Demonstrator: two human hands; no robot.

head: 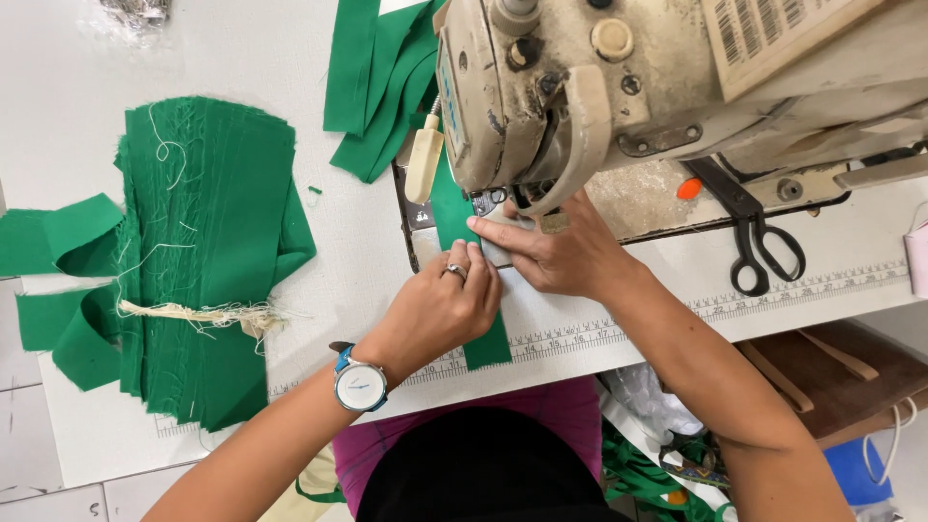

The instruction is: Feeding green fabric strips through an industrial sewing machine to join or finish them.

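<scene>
Both hands are pressing flat on a narrow green fabric strip [454,217] at the sewing machine [619,87], roughly mid-scene. The left hand [440,304] is lying palm down on the strip, fingers together and extended, a ring [455,273] on one finger, a wristwatch with a blue strap [360,384] on the wrist. It is not gripping, just holding the cloth flat against the table [319,242]. The right hand [556,256] is sitting just right of the left, touching it, fingers stretched flat and together, fingertips pointing left over the strip right below the machine head. Whether anything is pinched under its fingers, cannot tell. The strip is running from under the machine head, passing beneath both hands, and hanging over the near table edge across the printed ruler strip [677,314].

On the left, a stack of cut green fabric pieces [208,242] is lying with loose white threads [198,314] across it, well apart from the hands. More green strips [372,87] are piled at the far side, just left of the machine. Black scissors [759,237] are resting on the table to the right, by the machine base. A brown wooden surface [822,372] is showing near right, below the table edge.
</scene>
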